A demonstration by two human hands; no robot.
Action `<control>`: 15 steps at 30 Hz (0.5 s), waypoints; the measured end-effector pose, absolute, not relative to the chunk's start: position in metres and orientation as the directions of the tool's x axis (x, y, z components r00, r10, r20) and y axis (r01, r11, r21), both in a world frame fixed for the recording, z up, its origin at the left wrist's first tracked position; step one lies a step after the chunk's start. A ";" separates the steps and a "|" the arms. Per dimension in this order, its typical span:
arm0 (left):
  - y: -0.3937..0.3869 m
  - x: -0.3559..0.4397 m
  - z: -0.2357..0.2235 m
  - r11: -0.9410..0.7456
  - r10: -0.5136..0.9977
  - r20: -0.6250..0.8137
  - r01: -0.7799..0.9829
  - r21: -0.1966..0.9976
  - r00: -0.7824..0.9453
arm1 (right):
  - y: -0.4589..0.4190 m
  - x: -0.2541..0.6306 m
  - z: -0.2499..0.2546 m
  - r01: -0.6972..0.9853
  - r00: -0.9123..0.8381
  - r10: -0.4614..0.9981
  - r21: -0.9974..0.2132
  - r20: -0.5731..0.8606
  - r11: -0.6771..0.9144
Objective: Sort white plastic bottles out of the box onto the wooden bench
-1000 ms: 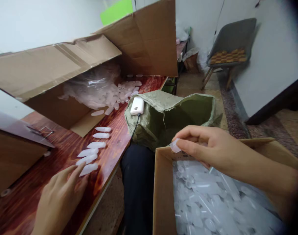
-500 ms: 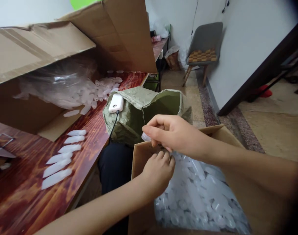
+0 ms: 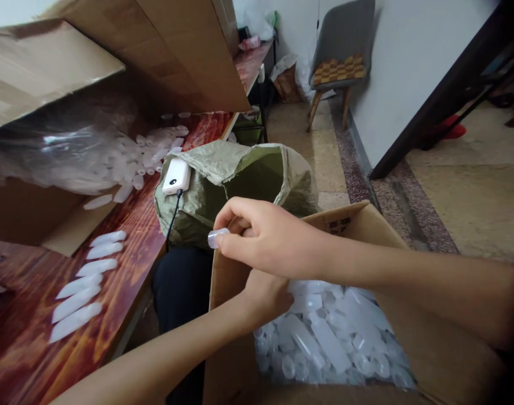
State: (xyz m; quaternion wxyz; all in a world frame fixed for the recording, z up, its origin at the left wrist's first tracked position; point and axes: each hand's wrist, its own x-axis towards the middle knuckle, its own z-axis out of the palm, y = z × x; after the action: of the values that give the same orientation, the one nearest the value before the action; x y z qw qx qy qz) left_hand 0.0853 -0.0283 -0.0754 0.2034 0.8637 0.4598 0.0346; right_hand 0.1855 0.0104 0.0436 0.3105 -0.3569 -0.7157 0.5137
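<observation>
Over the open cardboard box point(image 3: 231, 337), my right hand point(image 3: 269, 236) pinches a small clear plastic cap point(image 3: 217, 238) between thumb and forefinger. Just below it is my left hand point(image 3: 267, 295), its fingers curled in; the right hand covers part of it, and what it grips, if anything, is hidden. Under both hands, many translucent plastic tube-shaped pieces point(image 3: 324, 337) fill the box. On the table to the left lies a row of several frosted pointed tubes point(image 3: 86, 284), side by side.
A larger carton point(image 3: 185, 50) on the red-brown wooden table point(image 3: 130, 270) holds a clear bag point(image 3: 67, 146), with loose tubes spilling out. A green woven sack point(image 3: 198, 208) stands ahead, a white power bank point(image 3: 176, 175) with a cable on top. Behind is a grey chair point(image 3: 343, 39).
My right hand has shifted left and turned, so the clear cap shows more fully. The left hand has slipped further beneath it. The whole view has swung slightly right and down.
</observation>
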 end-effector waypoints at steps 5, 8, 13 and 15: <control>-0.042 0.046 -0.037 -0.336 0.844 -0.160 0.738 0.586 0.512 | 0.016 0.197 0.056 0.209 -0.589 0.801 -0.939 0.101 0.272; -0.052 0.017 -0.007 -0.016 0.876 -0.291 0.627 0.779 0.384 | 0.018 0.200 0.058 0.242 -0.665 0.734 -0.891 0.137 0.385; -0.069 -0.012 0.022 0.232 0.840 -0.440 0.523 0.820 0.317 | 0.016 0.195 0.049 0.286 -0.820 0.561 -0.770 0.111 0.570; -0.074 -0.018 0.025 0.245 0.823 -0.454 0.509 0.825 0.341 | 0.016 0.192 0.047 0.284 -0.843 0.529 -0.758 0.093 0.587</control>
State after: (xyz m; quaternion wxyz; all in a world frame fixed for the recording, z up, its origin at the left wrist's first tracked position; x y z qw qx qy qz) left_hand -0.0179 -0.0742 0.0246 0.5592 0.5982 0.5565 0.1406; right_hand 0.1920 0.0158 0.0474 0.1566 -0.2319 -0.8768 0.3911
